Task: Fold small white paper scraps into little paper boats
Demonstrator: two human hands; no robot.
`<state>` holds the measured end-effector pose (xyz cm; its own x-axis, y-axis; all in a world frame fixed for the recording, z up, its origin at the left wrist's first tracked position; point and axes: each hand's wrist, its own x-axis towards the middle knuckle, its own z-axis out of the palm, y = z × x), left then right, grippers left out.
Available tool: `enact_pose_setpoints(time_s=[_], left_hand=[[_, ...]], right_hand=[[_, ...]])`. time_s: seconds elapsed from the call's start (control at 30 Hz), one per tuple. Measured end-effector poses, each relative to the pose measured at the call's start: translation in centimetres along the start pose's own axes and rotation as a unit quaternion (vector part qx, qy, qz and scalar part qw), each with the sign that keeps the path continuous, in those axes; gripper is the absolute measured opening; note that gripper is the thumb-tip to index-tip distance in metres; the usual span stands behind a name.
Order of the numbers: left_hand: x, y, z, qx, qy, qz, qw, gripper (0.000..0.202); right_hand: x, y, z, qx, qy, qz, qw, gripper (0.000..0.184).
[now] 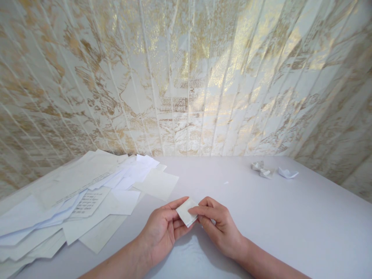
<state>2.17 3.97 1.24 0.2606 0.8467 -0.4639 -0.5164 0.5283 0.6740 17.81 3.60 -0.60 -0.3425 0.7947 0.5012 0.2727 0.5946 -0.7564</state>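
A small folded square of off-white paper point(185, 212) is held between both hands above the white table. My left hand point(162, 226) grips its left side, thumb along the upper edge and fingers beneath. At the right corner, my right hand point(217, 223) pinches the paper, its index finger lying across the face. Layered edges show along the lower side of the folded paper. Part of the right hand's grip underneath is hidden.
A spread pile of loose paper sheets point(84, 166), some with writing, covers the table's left side. Crumpled folded paper pieces point(263, 169) and a small white paper boat point(287, 173) lie back right. A patterned wall point(186, 77) rises behind the table point(290, 224).
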Motion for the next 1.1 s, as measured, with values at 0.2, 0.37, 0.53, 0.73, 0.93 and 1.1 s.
enact_pose_setpoints(time_s=[0.2, 0.37, 0.53, 0.73, 0.93, 1.1], left_hand=[[0.00, 0.09, -0.14, -0.010, -0.020, 0.002, 1.000, 0.056], [-0.47, 0.24, 0.01, -0.007, -0.038, 0.019, 0.999, 0.042], [-0.55, 0.00, 0.05, 0.032, -0.036, 0.047, 0.998, 0.046], [-0.44, -0.16, 0.01, 0.049, -0.025, 0.054, 0.997, 0.047], [-0.38, -0.26, -0.17, 0.056, -0.021, 0.060, 0.996, 0.047], [-0.42, -0.30, -0.13, 0.071, -0.014, 0.061, 0.996, 0.051]], right_hand=[[-0.02, 0.07, -0.09, -0.033, -0.001, -0.004, 0.999, 0.032], [0.04, 0.08, 0.01, -0.030, -0.001, 0.010, 0.999, 0.032], [-0.04, 0.12, 0.11, -0.032, -0.002, 0.006, 0.999, 0.033], [-0.07, 0.01, 0.09, -0.035, -0.002, 0.009, 0.999, 0.032], [-0.06, -0.16, 0.07, -0.033, 0.000, 0.008, 0.999, 0.031], [-0.08, -0.16, 0.14, -0.036, 0.000, 0.002, 0.999, 0.031]])
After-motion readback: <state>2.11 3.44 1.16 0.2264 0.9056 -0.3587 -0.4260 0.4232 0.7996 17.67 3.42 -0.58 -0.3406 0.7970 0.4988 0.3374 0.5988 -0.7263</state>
